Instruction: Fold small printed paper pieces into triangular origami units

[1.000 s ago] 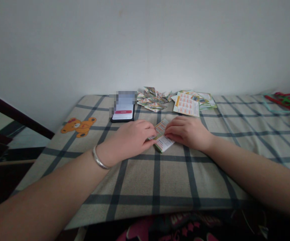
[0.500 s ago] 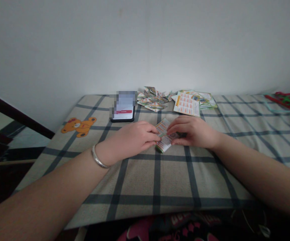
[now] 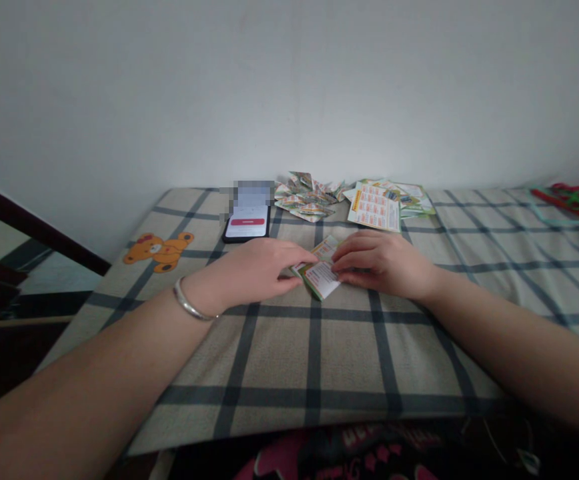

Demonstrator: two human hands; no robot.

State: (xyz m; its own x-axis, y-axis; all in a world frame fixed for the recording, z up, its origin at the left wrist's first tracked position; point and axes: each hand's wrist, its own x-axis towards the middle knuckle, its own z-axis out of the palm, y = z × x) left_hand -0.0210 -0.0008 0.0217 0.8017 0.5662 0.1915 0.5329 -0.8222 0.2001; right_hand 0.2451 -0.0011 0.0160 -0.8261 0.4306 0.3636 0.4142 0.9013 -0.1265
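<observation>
Left hand (image 3: 257,270), thumb and fingers parted, touches the folded paper (image 3: 324,278) at its left; right hand (image 3: 387,263) touches its right, grip unclear

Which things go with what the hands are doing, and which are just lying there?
Seem to belong:
printed paper being handled
folded paper pieces near the wall
flat printed sheets, similar-looking print

Probably just lying about:
phone, screen lit
flat bear picture
red and green things, far right, too unclear to name

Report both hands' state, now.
Left hand: open, thumb and fingers parted at the left edge of the folded paper.
Right hand: curled at the paper's right side; whether it grips cannot be told.
</observation>
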